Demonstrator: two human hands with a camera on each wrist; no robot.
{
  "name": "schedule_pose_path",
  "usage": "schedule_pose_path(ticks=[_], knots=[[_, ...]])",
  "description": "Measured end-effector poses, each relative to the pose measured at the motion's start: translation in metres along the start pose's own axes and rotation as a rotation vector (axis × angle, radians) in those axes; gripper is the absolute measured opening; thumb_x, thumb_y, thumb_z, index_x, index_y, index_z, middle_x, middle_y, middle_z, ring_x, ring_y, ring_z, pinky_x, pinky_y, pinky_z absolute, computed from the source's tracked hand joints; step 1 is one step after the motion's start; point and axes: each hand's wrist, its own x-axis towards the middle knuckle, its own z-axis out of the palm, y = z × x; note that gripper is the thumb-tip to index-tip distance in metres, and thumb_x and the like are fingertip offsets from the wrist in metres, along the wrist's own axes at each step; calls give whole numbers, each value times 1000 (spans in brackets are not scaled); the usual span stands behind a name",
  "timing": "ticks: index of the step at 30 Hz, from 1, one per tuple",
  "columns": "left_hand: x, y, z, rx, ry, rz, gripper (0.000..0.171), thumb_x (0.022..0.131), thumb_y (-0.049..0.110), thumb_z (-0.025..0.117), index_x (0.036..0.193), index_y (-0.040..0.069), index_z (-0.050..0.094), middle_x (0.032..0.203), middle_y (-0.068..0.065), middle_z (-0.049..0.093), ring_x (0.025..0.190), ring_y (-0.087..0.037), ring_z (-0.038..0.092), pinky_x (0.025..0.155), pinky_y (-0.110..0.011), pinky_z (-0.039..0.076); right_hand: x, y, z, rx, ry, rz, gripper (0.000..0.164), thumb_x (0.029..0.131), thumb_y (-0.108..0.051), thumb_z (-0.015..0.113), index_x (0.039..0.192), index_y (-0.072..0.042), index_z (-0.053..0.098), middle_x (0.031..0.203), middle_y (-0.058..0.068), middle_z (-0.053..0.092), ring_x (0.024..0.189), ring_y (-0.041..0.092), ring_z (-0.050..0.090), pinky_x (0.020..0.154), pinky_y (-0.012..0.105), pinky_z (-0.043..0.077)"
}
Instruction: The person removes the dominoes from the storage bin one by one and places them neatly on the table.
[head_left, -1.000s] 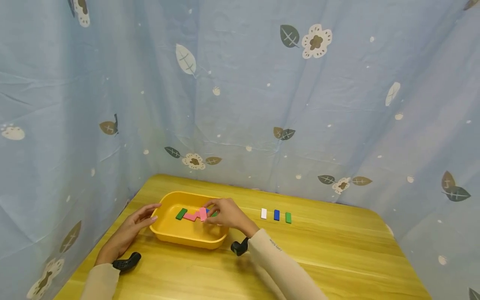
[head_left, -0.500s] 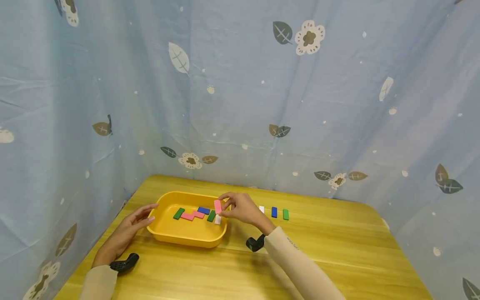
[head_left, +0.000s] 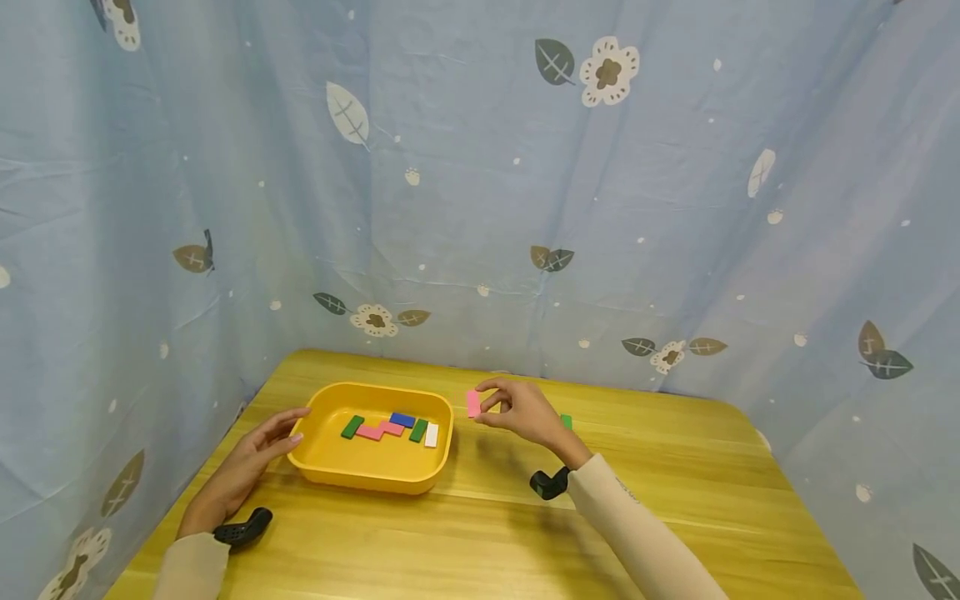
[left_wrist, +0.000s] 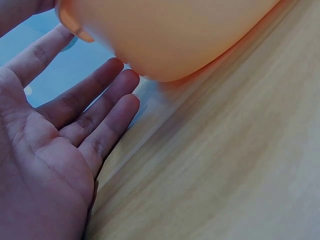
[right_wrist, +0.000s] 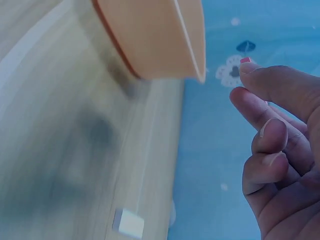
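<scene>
- My right grip [head_left: 525, 408] is grasping a pink block [head_left: 473, 404], pinching it by thumb and fingers.
- That block is hanging over the table [head_left: 675, 500], just beside the right end of the yellow tray [head_left: 367, 479], not touching it (right wrist view is showing only a pink sliver).
- My left grip [head_left: 255, 454] is resting released at the tray's left rim, fingers extending loosely.
- Inside the tray, six tiles are lying in a loose row: dark green tile [head_left: 352, 427] leftmost, pink tile [head_left: 369, 432], second pink tile [head_left: 392, 427] meeting it, blue tile [head_left: 402, 420] just behind, second green tile [head_left: 418, 430], white tile [head_left: 431, 435] rightmost.
- Outside, a bright green block [head_left: 566, 421] is peeking from behind my right grip; a white block [right_wrist: 129, 223] is lying on the table, blurry.
- Black devices [head_left: 243, 527] are sitting at both wrists.
- A blue patterned curtain [head_left: 450, 208] is hanging behind everything.
</scene>
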Motion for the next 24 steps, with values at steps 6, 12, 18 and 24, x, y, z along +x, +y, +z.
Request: schedule_pose_path(ticks=[6, 12, 18, 24], knots=[[-1, -1, -1, 0, 1, -1, 54, 109, 28, 54, 159, 14, 38, 160, -5, 31, 129, 6, 37, 95, -10, 39, -13, 12, -18, -2, 31, 46, 45, 89, -29, 84, 131, -20, 68, 95, -12, 75, 56, 12, 51, 55, 25, 42], [0, -1, -1, 4, 7, -4, 54, 109, 29, 55, 159, 14, 39, 160, -6, 31, 130, 4, 35, 95, -9, 38, -27, 34, -29, -3, 44, 44, 43, 88, -27, 84, 129, -21, 69, 94, -13, 75, 57, 16, 50, 55, 25, 41], [-1, 0, 0, 9, 8, -33, 56, 108, 32, 56, 159, 15, 39, 163, -10, 28, 132, 0, 34, 94, -10, 38, -44, 55, -33, -19, 34, 59, 41, 88, -24, 84, 126, -21, 70, 92, -14, 75, 61, 18, 53, 57, 25, 42], [0, 1, 0, 9, 7, -32, 56, 108, 31, 56, 159, 15, 39, 162, -9, 29, 131, 1, 35, 94, -10, 38, -62, 77, -38, -51, 59, 82, 40, 88, -24, 84, 126, -18, 71, 92, -11, 76, 59, 13, 48, 56, 24, 40]])
